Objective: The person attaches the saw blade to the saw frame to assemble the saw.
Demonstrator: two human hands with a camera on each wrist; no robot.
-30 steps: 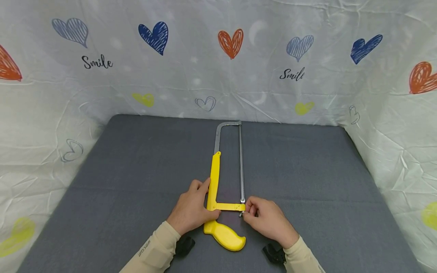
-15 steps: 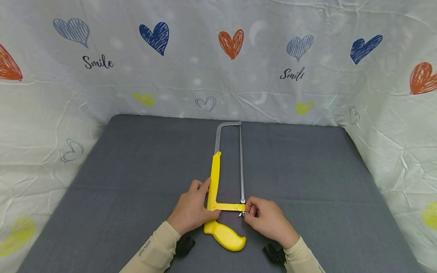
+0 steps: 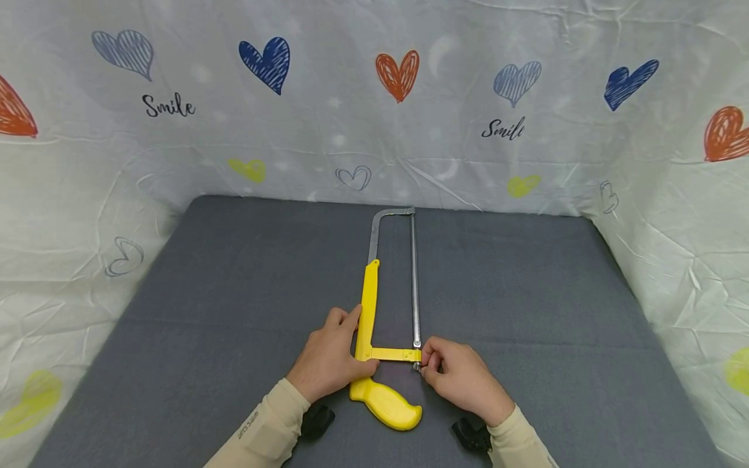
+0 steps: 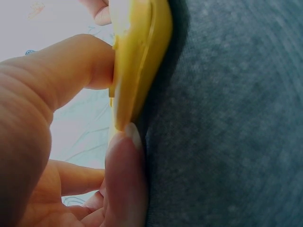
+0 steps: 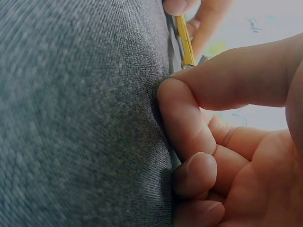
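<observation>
Hacksaw in grip of left hand, wing nut in pinch of right hand, "Smile" on backdrop.

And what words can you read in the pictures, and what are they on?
"Smile": white curtain, picture's left.
"Smile", last letter distorted: same curtain, further right.
Left sleeve: lettering too small to read.
Right sleeve: cut-off mark, unreadable.
Yellow saw: none visible.
</observation>
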